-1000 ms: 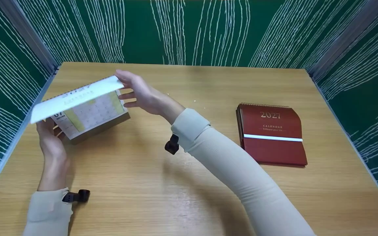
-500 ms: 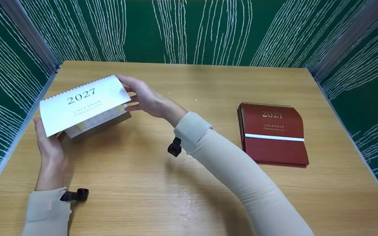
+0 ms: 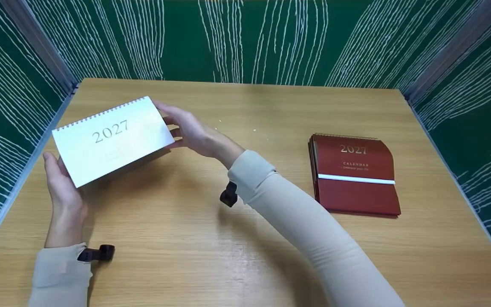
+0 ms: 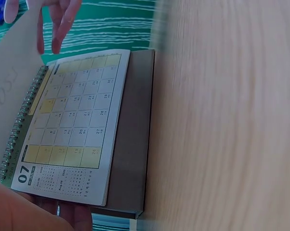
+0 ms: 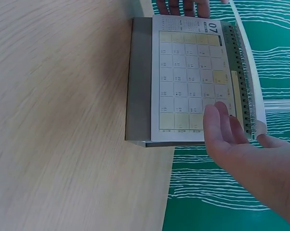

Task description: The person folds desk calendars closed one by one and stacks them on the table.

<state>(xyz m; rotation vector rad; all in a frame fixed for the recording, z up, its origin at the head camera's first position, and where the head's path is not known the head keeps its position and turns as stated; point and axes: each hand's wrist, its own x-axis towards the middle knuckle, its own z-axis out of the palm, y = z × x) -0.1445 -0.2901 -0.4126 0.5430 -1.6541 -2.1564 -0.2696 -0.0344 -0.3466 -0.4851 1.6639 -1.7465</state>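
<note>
A white spiral-bound desk calendar [image 3: 113, 157] stands tilted toward me on the left of the table, its "2027" cover hanging over the front. In the right wrist view a July page [image 5: 188, 72] with yellow columns shows beneath the cover, above a grey-brown stand [image 5: 139, 82]. My left hand [image 3: 64, 192] is at the calendar's left side, thumb raised, fingers partly hidden behind the cover. At the right side my right hand [image 3: 198, 136] has its thumb near the coil's end. Its loosely extended fingers [image 5: 217, 127] lie in front of the page, under the cover.
A dark red 2027 calendar [image 3: 356, 196] with a white band lies on the right of the wooden table [image 3: 237, 238]. Green panels [image 3: 279, 42] with white streaks rise at the back and sides. Tiny white specks [image 3: 254, 130] dot the tabletop.
The calendar's white cover has swung down toward me, from nearly edge-on to covering the July page in the head view. My right hand has moved slightly down and right; the left has barely moved.
</note>
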